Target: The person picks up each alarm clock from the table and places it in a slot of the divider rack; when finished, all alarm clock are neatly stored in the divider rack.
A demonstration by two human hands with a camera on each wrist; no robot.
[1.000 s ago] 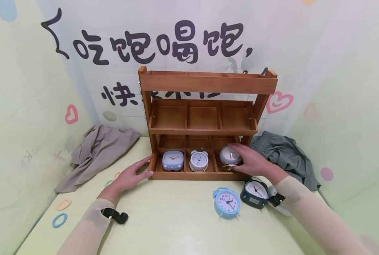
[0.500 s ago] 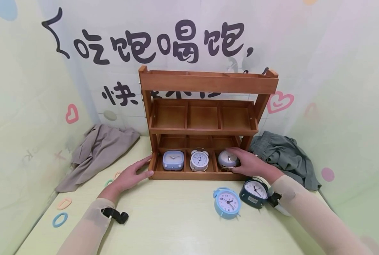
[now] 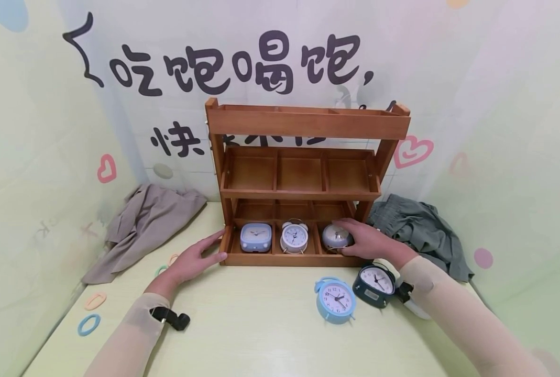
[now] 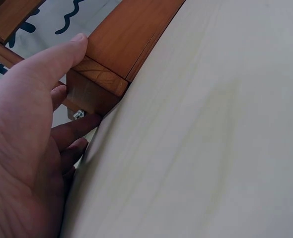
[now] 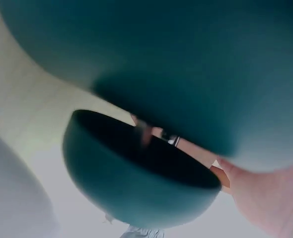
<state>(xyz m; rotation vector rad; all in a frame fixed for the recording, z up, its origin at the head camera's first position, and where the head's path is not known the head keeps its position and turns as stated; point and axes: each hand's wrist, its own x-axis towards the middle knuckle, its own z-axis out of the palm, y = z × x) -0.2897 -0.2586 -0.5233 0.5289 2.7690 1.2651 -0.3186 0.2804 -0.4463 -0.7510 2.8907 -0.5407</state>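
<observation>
Two hair rings [image 3: 91, 313] lie at the table's [image 3: 261, 335] far left, with two more near the beige cloth [image 3: 143, 225] at about ten o'clock from the left hand [image 3: 192, 262]. That hand lies flat with straight fingers, thumb pressed on the bottom left corner of the wooden rack [image 3: 303, 183] and holding nothing. The rack has three tiers, its long axis running left to right. Its bottom tier holds three clocks: a square blue one [image 3: 255, 236], a white one [image 3: 294, 236], both facing the person, and a grey-blue clock [image 3: 335, 235] in the right compartment, gripped by the curled right hand [image 3: 371, 242]. Two more clocks, light blue [image 3: 335, 299] and dark [image 3: 375, 284], stand on the table at six o'clock from that hand. A green cloth [image 3: 416, 228] lies at its two o'clock.
</observation>
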